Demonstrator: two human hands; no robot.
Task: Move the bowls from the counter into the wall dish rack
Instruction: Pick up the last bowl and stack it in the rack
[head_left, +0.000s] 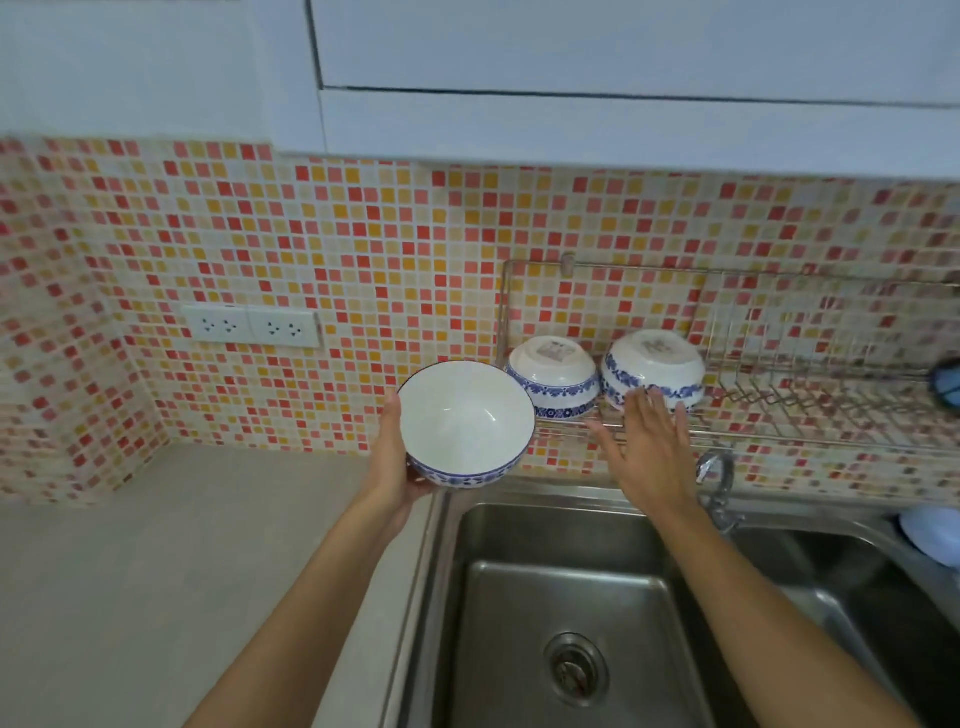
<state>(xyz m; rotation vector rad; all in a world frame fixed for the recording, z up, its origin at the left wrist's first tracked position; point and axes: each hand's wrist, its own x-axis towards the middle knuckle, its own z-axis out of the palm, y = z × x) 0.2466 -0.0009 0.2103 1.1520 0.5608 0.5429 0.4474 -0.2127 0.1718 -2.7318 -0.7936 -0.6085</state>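
Observation:
My left hand (392, 467) grips a white bowl (465, 421) with a blue flower band, holding it tilted in the air over the counter's right edge, its inside facing me. Two matching bowls sit upside down in the wire wall dish rack (810, 400): the left bowl (552, 376) and the right bowl (653, 366). My right hand (649, 452) is stretched flat with fingers spread, just below and in front of the right bowl, fingertips at its rim.
A steel sink (561, 613) with a drain lies below the rack, a tap (719, 483) at its back edge. The beige counter (156, 571) spreads to the left. A double wall socket (252, 326) sits on the mosaic tiles. White cabinets hang above.

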